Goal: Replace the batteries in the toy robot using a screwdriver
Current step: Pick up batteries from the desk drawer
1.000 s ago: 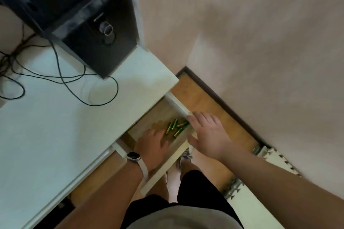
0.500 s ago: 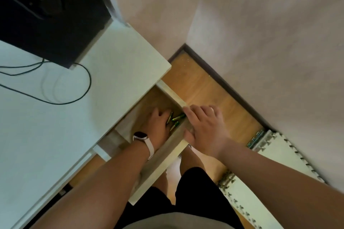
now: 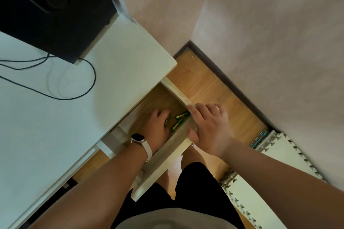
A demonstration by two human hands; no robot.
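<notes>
A wooden drawer [image 3: 177,91] stands pulled out from under the white desk [image 3: 46,126]. Two green batteries [image 3: 182,115] lie loose on its floor near the front right corner. My left hand [image 3: 156,126], with a watch on the wrist, reaches into the drawer; its fingers curl down over another battery, of which only a dark end shows at the fingertips. My right hand [image 3: 210,126] grips the drawer's front right corner, fingers over the rim and thumb on the front face. No toy robot or screwdriver is in view.
A black speaker [image 3: 52,11] stands at the desk's back, with black cables [image 3: 89,87] looping over the top. White foam floor mats [image 3: 279,154] lie to the right on the wooden floor. Walls close in behind and to the right. My legs are below the drawer.
My left hand has slid forward across the drawer floor to the batteries and curled over some of them; fewer show now. The right hand keeps its hold on the drawer corner.
</notes>
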